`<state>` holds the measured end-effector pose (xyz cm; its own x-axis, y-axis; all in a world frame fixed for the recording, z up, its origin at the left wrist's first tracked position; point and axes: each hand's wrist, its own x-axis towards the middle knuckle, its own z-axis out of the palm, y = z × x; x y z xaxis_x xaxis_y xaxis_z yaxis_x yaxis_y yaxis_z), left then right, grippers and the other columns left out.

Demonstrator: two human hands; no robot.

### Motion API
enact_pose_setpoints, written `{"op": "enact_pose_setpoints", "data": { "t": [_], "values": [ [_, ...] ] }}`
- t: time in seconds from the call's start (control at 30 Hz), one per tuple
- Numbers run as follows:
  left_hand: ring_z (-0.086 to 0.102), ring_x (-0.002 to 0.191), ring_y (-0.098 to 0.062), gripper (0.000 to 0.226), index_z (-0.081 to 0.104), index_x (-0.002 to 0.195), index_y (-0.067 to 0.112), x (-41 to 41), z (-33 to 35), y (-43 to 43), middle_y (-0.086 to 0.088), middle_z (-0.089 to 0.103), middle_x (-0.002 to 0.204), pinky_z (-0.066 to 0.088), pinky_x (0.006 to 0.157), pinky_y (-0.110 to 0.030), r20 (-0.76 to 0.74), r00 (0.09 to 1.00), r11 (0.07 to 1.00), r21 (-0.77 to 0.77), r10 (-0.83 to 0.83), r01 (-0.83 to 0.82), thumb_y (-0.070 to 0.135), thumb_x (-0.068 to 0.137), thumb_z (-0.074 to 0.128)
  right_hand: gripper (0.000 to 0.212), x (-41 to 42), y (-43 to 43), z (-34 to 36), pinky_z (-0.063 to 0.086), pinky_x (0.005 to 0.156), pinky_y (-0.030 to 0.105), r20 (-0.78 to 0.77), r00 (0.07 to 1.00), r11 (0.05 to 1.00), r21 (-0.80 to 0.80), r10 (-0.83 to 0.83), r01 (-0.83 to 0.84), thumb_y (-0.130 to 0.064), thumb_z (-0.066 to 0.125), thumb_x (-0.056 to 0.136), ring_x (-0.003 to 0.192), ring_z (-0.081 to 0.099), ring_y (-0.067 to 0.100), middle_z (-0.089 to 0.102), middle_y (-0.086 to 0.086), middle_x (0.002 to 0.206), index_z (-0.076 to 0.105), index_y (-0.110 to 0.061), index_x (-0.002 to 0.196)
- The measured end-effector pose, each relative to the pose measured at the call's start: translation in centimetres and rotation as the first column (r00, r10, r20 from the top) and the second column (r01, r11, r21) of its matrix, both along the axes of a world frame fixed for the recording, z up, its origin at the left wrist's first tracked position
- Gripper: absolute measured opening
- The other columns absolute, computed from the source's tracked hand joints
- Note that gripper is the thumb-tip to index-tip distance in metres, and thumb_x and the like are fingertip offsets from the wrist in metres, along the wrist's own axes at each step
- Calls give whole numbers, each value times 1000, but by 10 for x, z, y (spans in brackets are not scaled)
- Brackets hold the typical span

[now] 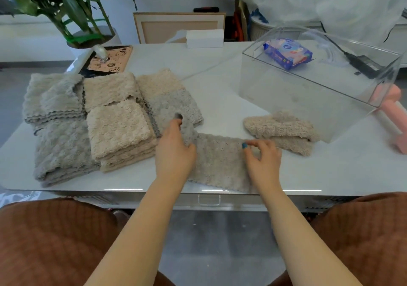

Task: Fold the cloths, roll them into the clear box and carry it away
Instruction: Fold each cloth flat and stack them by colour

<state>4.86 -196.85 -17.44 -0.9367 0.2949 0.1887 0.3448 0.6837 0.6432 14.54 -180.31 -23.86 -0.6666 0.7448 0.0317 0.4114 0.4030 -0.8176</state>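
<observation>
A glossy white table (220, 83) spans the middle of the frame. At its upper right stands a clear plastic box (308, 92) with an open top. Left of centre sit stacks of folded beige and grey fleecy cloths (119, 127). At lower centre, along the table's front edge, a grey-beige fleecy cloth (220, 160) lies spread flat. A smaller folded beige cloth (282, 129) lies right of centre, just in front of the box. The left hand (176, 151) grips the spread cloth's bunched left edge. The right hand (263, 160) hovers with bent fingers at its far right corner; whether it pinches is unclear.
</observation>
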Motion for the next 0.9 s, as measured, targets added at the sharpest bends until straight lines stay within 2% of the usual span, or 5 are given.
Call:
{"op": "enact_pose_setpoints", "data": {
  "t": [0.1,0.2,0.43,0.67,0.9],
  "values": [
    [56,109,-24,62,37,139,18,21,-13,30,-6,54,129,41,82,-27,84,979,982,47,-186,183,14,83,63,28,2,20,20,44,61,28,-160,985,800,-599,-60,-48,-23,46,99,65,60,15,69,14,86,66,-5,92],
    [62,90,-17,77,29,143,24,33,-22,46,3,57,111,46,77,-24,250,872,905,180,-421,385,21,80,72,46,5,20,37,49,52,25,-74,996,611,-786,56,-93,-41,37,102,58,65,16,70,6,72,63,-5,95],
    [57,87,-5,37,45,133,19,12,-27,19,3,59,107,45,72,-16,177,971,964,239,-158,113,22,97,50,15,-3,13,25,48,52,25,39,993,789,-611,112,-65,-18,68,87,56,52,15,54,7,67,62,-5,83],
    [57,88,-20,58,42,131,8,1,-41,10,2,56,88,49,78,-35,473,879,998,42,-59,44,46,91,58,21,-4,19,19,42,58,33,68,993,859,-509,98,-49,-9,69,77,56,49,21,49,10,60,50,-12,67],
    [44,64,-14,27,44,74,14,2,-36,20,2,46,70,31,53,-27,515,855,998,17,-61,61,30,90,58,29,6,15,24,57,66,41,365,915,975,-198,171,-103,-32,69,81,60,67,29,68,18,66,56,-10,67]
  ]
}}
